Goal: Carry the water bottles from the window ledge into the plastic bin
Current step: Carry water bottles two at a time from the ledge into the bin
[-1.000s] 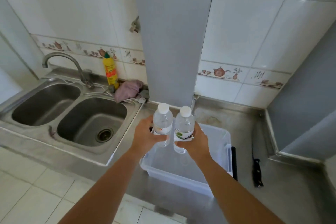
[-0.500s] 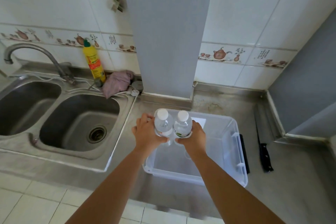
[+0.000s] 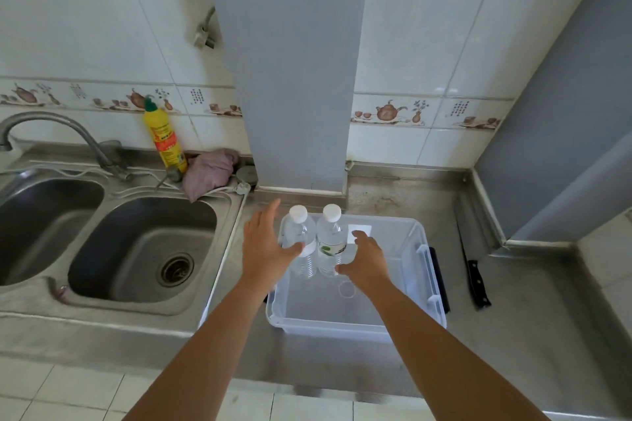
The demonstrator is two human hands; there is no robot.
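Note:
Two clear water bottles with white caps stand upright side by side in the far left part of the clear plastic bin [image 3: 431, 287] on the steel counter. The left bottle [image 3: 298, 232] has a white label, the right bottle [image 3: 330, 238] a label with green print. My left hand [image 3: 265, 248] hovers just left of the left bottle with fingers spread, its thumb in front of that bottle. My right hand [image 3: 366, 258] is just right of the right bottle, fingers apart. Neither hand grips a bottle.
A double steel sink [image 3: 143, 249] with a tap [image 3: 61, 133] lies to the left. A yellow detergent bottle [image 3: 165, 137] and a pink cloth [image 3: 210, 171] sit behind it. A black-handled knife [image 3: 476, 278] lies right of the bin. A grey pillar [image 3: 294, 72] rises behind.
Both hands lowered the two bottles into the bin, then let go and opened. The bottles now stand on the bin floor.

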